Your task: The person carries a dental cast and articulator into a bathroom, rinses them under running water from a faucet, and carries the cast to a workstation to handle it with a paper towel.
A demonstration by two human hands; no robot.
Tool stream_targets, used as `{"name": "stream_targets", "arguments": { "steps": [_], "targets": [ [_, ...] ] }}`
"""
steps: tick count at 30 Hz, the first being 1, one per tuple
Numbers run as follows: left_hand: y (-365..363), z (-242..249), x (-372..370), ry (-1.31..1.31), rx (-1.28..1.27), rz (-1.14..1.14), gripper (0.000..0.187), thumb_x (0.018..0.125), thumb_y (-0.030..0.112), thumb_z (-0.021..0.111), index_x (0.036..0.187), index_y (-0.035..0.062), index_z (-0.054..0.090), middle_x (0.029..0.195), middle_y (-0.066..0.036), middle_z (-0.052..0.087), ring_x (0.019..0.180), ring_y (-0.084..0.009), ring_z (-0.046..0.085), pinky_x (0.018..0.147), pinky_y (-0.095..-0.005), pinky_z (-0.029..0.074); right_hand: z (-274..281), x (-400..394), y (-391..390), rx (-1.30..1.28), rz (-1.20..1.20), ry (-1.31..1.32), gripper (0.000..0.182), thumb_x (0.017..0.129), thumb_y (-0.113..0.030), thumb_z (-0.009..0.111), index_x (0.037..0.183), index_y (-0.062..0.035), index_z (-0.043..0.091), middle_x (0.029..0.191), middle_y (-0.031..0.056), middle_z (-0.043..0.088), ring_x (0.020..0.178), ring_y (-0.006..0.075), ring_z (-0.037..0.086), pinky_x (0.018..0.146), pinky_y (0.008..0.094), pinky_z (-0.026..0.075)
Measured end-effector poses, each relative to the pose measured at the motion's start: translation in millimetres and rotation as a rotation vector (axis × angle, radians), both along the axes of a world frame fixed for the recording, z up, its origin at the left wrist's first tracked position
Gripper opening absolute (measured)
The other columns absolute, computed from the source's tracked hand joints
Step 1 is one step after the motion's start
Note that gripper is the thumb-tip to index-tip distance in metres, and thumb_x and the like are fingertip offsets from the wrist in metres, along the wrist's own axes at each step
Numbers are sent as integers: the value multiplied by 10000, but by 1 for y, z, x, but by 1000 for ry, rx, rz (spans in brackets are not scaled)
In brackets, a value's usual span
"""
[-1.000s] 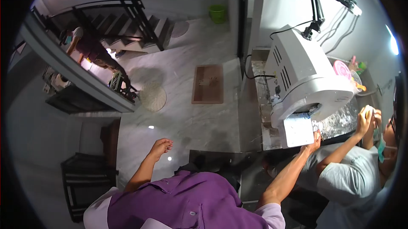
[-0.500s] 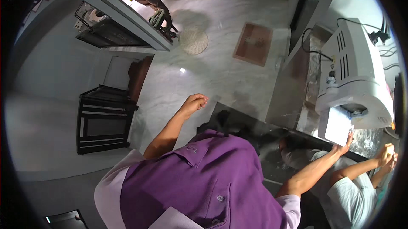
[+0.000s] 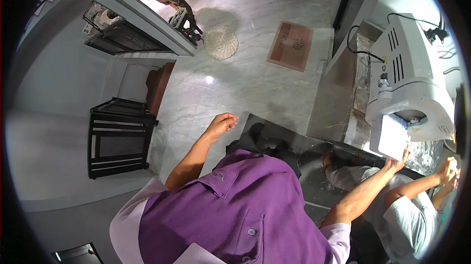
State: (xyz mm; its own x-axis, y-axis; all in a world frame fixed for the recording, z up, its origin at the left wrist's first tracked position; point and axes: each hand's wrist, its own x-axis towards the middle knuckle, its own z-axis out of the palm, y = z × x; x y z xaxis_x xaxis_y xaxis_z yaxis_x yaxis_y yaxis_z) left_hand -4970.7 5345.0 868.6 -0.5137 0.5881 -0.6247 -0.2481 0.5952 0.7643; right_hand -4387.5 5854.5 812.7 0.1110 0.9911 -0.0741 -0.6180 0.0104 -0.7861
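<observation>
The right hand [image 3: 398,161] reaches up with fingers spread flat against the lower edge of the white oven's [image 3: 414,85] square door [image 3: 390,136], seemingly steadying it, while the left hand [image 3: 222,124] hangs loosely curled, holding nothing, above the marble floor [image 3: 255,87].

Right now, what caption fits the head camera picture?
Right hand touches the white machine's door; left hand hangs free.
</observation>
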Motion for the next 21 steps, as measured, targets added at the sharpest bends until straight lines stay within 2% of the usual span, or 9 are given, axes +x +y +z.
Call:
{"name": "stream_targets", "arguments": {
  "steps": [3, 7, 14, 15, 18, 19, 21],
  "targets": [
    [-1, 4, 3, 4, 17, -4, 235, 952, 233, 540, 1101, 87, 648, 980, -8, 630, 851, -92, 562, 735, -245, 431, -4, 4, -7, 62, -14, -14, 438, 937, -176, 542, 1345, -31, 482, 1165, 103, 621, 1060, 233, 617, 923, 392, 510],
    [-10, 6, 9, -7, 11, 20, 245, 949, 243, 547, 1103, 82, 648, 982, -4, 631, 845, -90, 560, 730, -244, 426, 26, -19, -43, -41, -116, -89, 490, 921, -186, 552, 1371, -16, 457, 1191, 95, 616, 1078, 217, 614, 905, 346, 511],
    [-34, 2, 14, 0, -14, 54, 260, 939, 248, 558, 1119, 81, 643, 992, -17, 643, 850, -100, 568, 736, -260, 432, -14, 15, -4, -3, 53, -21, 434, 909, -182, 544, 1312, -27, 500, 1150, 78, 626, 1041, 191, 621, 882, 357, 527],
    [-38, 2, 13, 3, -19, 64, 264, 937, 250, 560, 1123, 82, 641, 993, -22, 647, 852, -106, 571, 740, -269, 437, -4, 3, -8, -49, -7, -4, 412, 889, -176, 546, 1275, -36, 519, 1161, 100, 625, 1057, 229, 620, 903, 404, 522],
    [-42, 4, 14, 6, -14, 80, 263, 934, 252, 565, 1122, 86, 642, 1007, -22, 648, 858, -107, 572, 747, -271, 437, 4, -6, -2, -20, 133, 65, 373, 893, -182, 540, 1237, -39, 538, 1179, 126, 621, 1076, 277, 615, 922, 453, 514],
    [-43, 5, 15, 8, -12, 83, 259, 936, 250, 564, 1120, 86, 644, 1003, -16, 645, 854, -101, 569, 743, -265, 431, -3, 2, 7, -3, 212, 109, 334, 904, -203, 549, 1195, -38, 553, 1205, 143, 613, 1111, 319, 597, 961, 495, 490],
    [-45, 8, 15, 7, -10, 92, 253, 939, 246, 564, 1116, 87, 649, 996, -5, 638, 847, -91, 564, 735, -251, 420, -18, 22, 12, 4, 182, 81, 326, 906, -207, 555, 1185, -39, 556, 1189, 139, 617, 1085, 305, 608, 933, 470, 507]
  ]
}}
